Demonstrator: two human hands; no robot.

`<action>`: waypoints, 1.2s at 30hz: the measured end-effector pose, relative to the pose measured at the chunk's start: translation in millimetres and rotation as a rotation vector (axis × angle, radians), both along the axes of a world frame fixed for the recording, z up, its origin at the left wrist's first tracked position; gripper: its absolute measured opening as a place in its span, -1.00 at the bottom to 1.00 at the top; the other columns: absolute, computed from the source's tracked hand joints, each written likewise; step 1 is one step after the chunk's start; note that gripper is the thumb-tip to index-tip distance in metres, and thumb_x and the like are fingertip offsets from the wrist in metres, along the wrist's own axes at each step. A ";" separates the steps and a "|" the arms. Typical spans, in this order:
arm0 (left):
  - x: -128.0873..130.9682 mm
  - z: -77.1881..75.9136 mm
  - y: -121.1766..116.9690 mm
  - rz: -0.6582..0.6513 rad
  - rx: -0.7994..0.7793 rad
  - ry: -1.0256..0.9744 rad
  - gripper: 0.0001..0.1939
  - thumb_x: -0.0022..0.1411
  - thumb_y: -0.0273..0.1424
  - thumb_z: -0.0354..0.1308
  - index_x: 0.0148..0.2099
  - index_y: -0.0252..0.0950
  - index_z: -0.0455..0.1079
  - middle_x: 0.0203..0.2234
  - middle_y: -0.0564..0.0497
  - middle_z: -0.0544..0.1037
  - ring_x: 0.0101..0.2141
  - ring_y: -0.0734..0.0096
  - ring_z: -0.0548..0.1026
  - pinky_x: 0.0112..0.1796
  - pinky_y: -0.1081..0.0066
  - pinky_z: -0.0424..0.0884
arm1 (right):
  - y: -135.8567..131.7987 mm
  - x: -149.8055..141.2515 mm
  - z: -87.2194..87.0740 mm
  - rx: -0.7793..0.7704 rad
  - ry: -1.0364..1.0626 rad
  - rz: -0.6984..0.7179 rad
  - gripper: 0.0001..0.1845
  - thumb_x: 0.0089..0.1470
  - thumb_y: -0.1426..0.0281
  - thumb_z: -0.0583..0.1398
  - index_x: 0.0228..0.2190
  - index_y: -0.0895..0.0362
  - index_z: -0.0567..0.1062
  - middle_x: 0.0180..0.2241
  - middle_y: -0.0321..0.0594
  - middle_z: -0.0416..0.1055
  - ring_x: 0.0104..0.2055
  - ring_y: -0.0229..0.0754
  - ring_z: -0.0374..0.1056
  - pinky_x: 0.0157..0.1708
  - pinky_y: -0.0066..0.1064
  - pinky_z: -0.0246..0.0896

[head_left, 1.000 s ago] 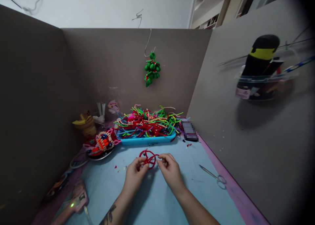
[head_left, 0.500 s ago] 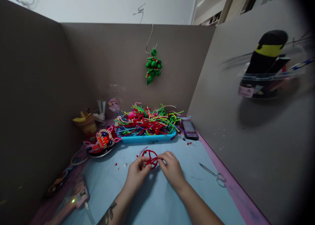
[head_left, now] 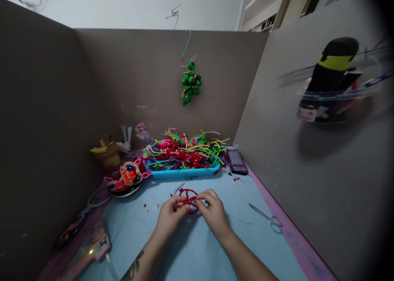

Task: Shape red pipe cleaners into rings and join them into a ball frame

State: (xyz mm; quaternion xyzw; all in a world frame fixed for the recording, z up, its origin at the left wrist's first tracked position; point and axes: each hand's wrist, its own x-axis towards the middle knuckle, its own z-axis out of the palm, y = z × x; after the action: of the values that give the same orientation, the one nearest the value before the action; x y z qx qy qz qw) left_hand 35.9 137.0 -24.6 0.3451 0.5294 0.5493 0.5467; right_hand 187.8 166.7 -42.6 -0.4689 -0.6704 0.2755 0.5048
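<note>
A round frame of bent red pipe cleaner [head_left: 191, 190], with spokes crossing inside its ring, is held up between my two hands over the blue mat. My left hand [head_left: 173, 210] pinches its left side between thumb and fingers. On the right side, my right hand [head_left: 212, 207] has thumb and fingertips closed on the red pipe cleaner near the ring's edge. The fingertips cover part of the crossing strands. Just behind the ring, a small dark bead [head_left: 181, 189] and a short pale purple strip [head_left: 178, 187] show on the mat.
A blue tray [head_left: 184, 173] heaped with colourful pipe cleaners stands at the back, a phone [head_left: 237, 161] beside it. Scissors [head_left: 267, 218] lie right. At left are a pink glue gun [head_left: 99, 243] and a plate [head_left: 126, 193] with a finished figure. A green ornament [head_left: 191, 84] hangs behind.
The right hand has come closer to the left, and its fingertips now meet the ring's edge. The ring has shifted slightly right and turned a little. The view has tipped slightly.
</note>
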 end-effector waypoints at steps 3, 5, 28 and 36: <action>-0.6 -1.5 0.7 0.004 -0.001 -0.017 -0.62 -0.31 -0.39 0.43 -0.36 -0.38 0.47 -0.60 0.02 0.53 -0.56 0.46 0.44 -0.46 0.46 0.30 | 1.3 -0.3 1.0 -0.020 0.002 0.017 -0.87 -0.05 0.52 0.17 -0.51 0.11 0.53 -0.47 -0.26 0.37 -0.39 -0.21 0.32 -0.39 -0.44 0.18; -1.4 -2.0 1.2 0.012 0.008 -0.014 -0.61 -0.30 -0.38 0.43 -0.34 -0.38 0.47 -0.60 0.02 0.53 -0.57 0.47 0.43 -0.47 0.46 0.30 | 2.0 0.4 1.6 -0.057 -0.003 0.057 -0.87 -0.05 0.51 0.17 -0.53 0.11 0.51 -0.49 -0.28 0.35 -0.41 -0.22 0.30 -0.41 -0.45 0.17; -7.1 -2.3 3.0 0.000 -0.030 -0.146 -0.58 -0.27 -0.31 0.44 -0.32 -0.36 0.46 -0.54 -0.01 0.60 -0.52 0.43 0.49 -0.40 0.47 0.34 | -8.1 -1.0 1.7 0.230 -0.201 -0.003 -0.85 -0.01 0.44 0.24 -0.31 0.07 0.43 -0.20 -0.13 0.37 -0.07 -0.04 0.27 -0.09 -0.21 0.24; -3.0 -5.4 2.6 0.049 -0.040 -0.169 -0.55 -0.32 -0.31 0.46 -0.33 -0.36 0.45 -0.58 0.02 0.58 -0.54 0.46 0.47 -0.40 0.47 0.33 | -15.6 -6.4 5.5 0.245 -0.245 0.159 -0.85 0.08 0.53 0.15 -0.44 0.07 0.45 -0.44 -0.24 0.39 -0.32 -0.15 0.29 -0.31 -0.34 0.21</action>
State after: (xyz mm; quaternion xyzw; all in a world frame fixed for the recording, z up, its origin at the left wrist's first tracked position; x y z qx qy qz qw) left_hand 32.9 139.6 -30.0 0.2734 0.5005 0.5788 0.5829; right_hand 181.5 151.1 -37.1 -0.3796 -0.7903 0.1716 0.4493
